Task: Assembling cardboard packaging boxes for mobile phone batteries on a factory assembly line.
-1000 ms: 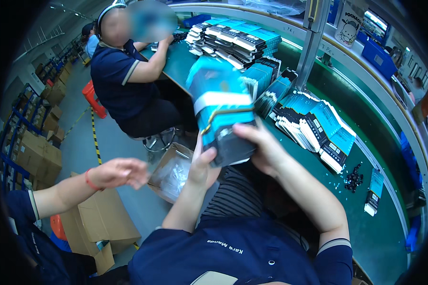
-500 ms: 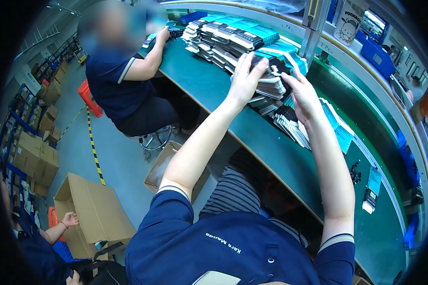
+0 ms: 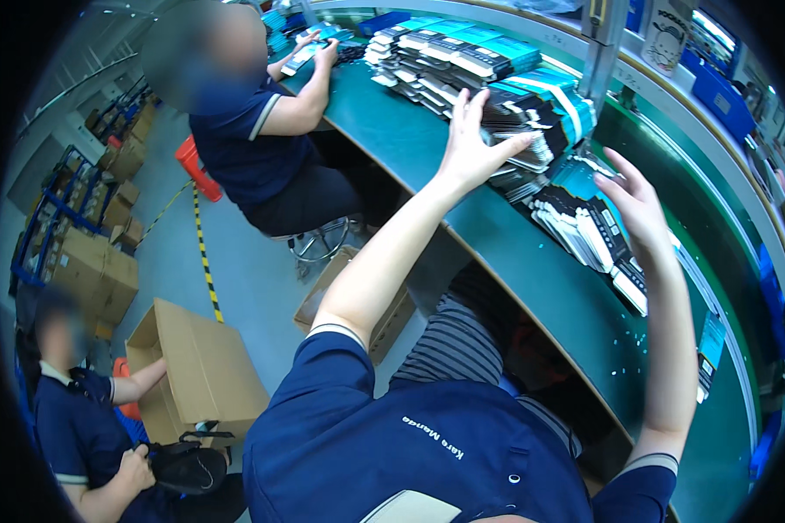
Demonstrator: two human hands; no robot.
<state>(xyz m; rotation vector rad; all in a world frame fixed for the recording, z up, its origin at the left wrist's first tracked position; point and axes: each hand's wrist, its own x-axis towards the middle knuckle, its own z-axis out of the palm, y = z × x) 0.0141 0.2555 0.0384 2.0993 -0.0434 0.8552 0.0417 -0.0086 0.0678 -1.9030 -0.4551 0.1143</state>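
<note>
Both hands are stretched out over the green counter (image 3: 497,235), and both are open with the fingers spread; neither one grips anything. The left hand (image 3: 475,144) lies flat against the near side of a stack of flat boxes (image 3: 541,105), as if to hold the pile straight so it does not slide. The right hand (image 3: 632,205) hovers just above a second, lower row of boxes (image 3: 584,235), which lies near the counter edge; whether its fingertips touch the top box, I cannot tell.

The boxes are thin and rectangular, of smooth printed card in teal, black and white. They lie overlapping like roof tiles, each one leaning on the next, which probably makes it easy to take one at a time. More stacks (image 3: 445,52) run along the far part of the counter in the same manner. A grey metal post (image 3: 602,48) stands right behind the tall stack.

The counter top is matte and long, and its edge looks curved because of the lens. A co-worker (image 3: 253,131) in a dark blue shirt sits on a stool further along it, hands on some items there. On the grey floor an open brown carton (image 3: 196,366) stands beside another person (image 3: 78,418), and a striped line (image 3: 202,253) is marked on the floor.
</note>
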